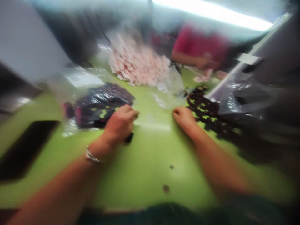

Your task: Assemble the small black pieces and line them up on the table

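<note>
My left hand [119, 122], with a bracelet [92, 155] on its wrist, is closed in a pinch beside a clear plastic bag of dark flat pieces [105, 95]. A small black piece [128, 138] shows just under its edge; whether the hand holds it I cannot tell. My right hand [184, 118] is curled shut, its fingertips hidden, left of a scattered pile of small dark pieces [202, 104]. Between the hands lies the green tabletop [150, 150], with a faint whitish mark on it. The picture is blurred.
A heap of pale pink pieces [138, 62] stands at the back by a crumpled clear bag [172, 82]. A black phone-like slab [28, 150] lies at left. Another clear bag [243, 93] is at right. Across the table sits a person in a pink top [199, 43].
</note>
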Demonstrator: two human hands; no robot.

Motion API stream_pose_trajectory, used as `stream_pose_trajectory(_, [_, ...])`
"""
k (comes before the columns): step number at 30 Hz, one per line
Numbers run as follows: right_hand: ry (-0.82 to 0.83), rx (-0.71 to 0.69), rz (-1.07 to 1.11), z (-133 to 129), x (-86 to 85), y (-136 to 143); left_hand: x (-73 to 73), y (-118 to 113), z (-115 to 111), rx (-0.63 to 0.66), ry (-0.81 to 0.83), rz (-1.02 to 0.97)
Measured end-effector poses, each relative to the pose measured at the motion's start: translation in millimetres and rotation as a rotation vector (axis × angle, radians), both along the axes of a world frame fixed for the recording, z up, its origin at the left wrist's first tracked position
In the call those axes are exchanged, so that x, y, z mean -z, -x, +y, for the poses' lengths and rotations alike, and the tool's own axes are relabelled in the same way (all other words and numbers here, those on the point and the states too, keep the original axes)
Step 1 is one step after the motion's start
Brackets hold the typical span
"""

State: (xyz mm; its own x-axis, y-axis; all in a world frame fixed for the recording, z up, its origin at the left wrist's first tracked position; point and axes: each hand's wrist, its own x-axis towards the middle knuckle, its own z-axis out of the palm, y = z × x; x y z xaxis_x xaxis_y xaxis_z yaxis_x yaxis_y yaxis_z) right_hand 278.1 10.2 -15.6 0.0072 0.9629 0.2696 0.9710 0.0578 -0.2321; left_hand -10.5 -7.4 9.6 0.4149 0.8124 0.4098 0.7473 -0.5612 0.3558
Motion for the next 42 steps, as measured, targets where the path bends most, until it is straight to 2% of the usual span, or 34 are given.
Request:
stream_pose_trajectory(1, [-0.019,-0.01,-0.005,0,2.3,2,-5.8,-2,-4,-0.021,0.024,-0.14])
stream_pose_trajectory(3, [-0.049,-0.054,0.001,0,6.2,5,-14.2,-8,-14,-0.045,0.181,-0.437])
stream_pose_trajectory(5, [-0.049,-0.123,0.026,0,8.3,7,-15.5,-19,-25,-0.058,0.499,-0.773])
stream_pose_trajectory(7, [-0.05,-0.164,0.089,0,8.4,6,-9.9,-33,-37,0.008,0.845,-1.009])
stream_pose_trajectory(9, [-0.068,-0.134,0.181,0,6.4,4,-1.8,-47,-47,0.04,1.17,-1.156])
stream_pose_trajectory(11, [-0.059,-0.065,0.251,-1,3.0,1,4.3,-55,-53,0.0,1.372,-1.21])
stream_pose_trajectory(13, [0.001,-0.024,0.262,-1,-1.1,2,6.5,-56,-53,-0.031,1.403,-1.254])
stream_pose_trajectory(17, [0.159,0.02,0.154,-2,-9.6,17,6.6,-47,-40,-0.08,1.304,-1.318])
stream_pose_trajectory(20, [0.236,0.08,0.037,-2,-14.6,27,8.9,-40,-30,-0.066,1.242,-1.371])
stream_pose_trajectory(27, [0.307,0.033,-0.116,-5,-16.0,25,15.1,-35,-22,0.028,1.311,-1.427])
stream_pose_trajectory(31, [0.287,0.011,-0.212,-9,-12.7,26,17.0,-34,-22,0.053,1.33,-1.401])
stream_pose_trajectory(36, [0.199,0.009,-0.096,-12,-9.5,29,14.6,-33,-23,0.035,1.298,-1.325])
stream_pose_trajectory(42, [0.222,-0.126,0.16,-19,-6.3,37,10.8,-32,-22,0.019,1.267,-1.237])
